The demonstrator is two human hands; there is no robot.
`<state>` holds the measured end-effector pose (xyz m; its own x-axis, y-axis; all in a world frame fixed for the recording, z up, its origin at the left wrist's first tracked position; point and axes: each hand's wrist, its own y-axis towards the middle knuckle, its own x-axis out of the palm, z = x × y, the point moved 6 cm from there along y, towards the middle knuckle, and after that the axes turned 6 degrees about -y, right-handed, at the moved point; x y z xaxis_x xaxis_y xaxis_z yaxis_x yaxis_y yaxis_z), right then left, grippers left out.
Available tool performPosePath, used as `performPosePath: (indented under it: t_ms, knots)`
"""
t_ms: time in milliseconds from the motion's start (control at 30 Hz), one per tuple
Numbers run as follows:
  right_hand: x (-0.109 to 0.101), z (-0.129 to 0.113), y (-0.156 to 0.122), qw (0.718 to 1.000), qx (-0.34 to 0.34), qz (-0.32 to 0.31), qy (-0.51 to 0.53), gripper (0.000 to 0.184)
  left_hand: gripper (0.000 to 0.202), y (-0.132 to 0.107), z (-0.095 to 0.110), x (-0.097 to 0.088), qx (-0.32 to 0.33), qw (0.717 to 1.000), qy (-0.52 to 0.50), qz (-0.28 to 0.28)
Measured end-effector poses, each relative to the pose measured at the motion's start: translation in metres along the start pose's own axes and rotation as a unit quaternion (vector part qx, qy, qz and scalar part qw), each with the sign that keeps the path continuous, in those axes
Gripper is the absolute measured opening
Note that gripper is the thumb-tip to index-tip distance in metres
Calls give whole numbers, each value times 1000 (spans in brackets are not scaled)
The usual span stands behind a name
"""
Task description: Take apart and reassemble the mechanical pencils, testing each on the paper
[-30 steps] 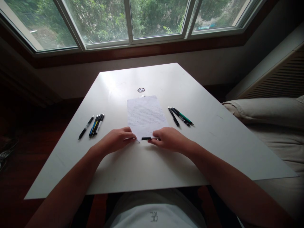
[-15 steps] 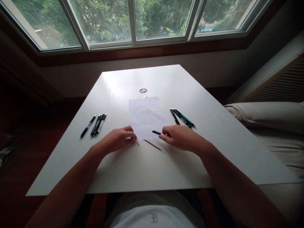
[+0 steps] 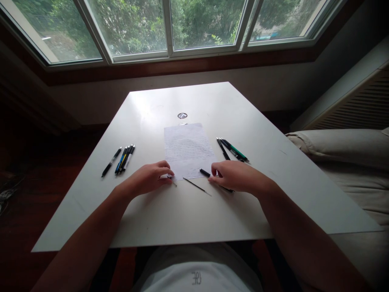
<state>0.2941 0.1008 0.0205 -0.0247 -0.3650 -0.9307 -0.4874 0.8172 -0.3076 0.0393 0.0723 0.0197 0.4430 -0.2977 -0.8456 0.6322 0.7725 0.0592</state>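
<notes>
My left hand (image 3: 153,176) rests by the lower left corner of a written sheet of paper (image 3: 187,142). Its fingers are pinched on a small, thin, metallic-looking pen part (image 3: 174,183), mostly hidden by the fingertips. My right hand (image 3: 235,174) is closed on a black pen barrel (image 3: 204,173) lying low over the sheet's lower right corner. The barrel's far end shows beneath the palm. Between both hands a thin dark pen refill (image 3: 197,186) lies slantwise on the white table (image 3: 182,219), just below the paper.
Several pens (image 3: 124,160) lie in a row on the left, with a single black pen (image 3: 111,162) beside them. More pens (image 3: 234,150), one green, lie right of the paper. A round emblem (image 3: 182,116) sits beyond the sheet. A sofa (image 3: 334,142) stands at the right.
My right hand has shifted slightly right, and the black barrel has turned so that its near end shows under the palm. My left hand stays almost where it was.
</notes>
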Motion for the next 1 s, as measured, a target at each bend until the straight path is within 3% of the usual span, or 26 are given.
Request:
performPosePath:
  t_ms: [300,733,833,900,1000]
  knots:
    - [-10,-3,1,998,11,58,23,38,22,0,15,-16,47,994,7,101]
    - [0,-8,5,999,-1,47,10,24,20,2,14,-12,52,997,12,60]
    - [-4,-12,4,994,-4,67,89,25,21,1,14,-14,53,996,-8,71]
    - [-5,-20,4,976,-20,73,206,27,22,1,16,-16,47,995,-30,87]
    - [-3,-40,4,902,-75,75,417,31,22,1,22,-11,27,993,-66,94]
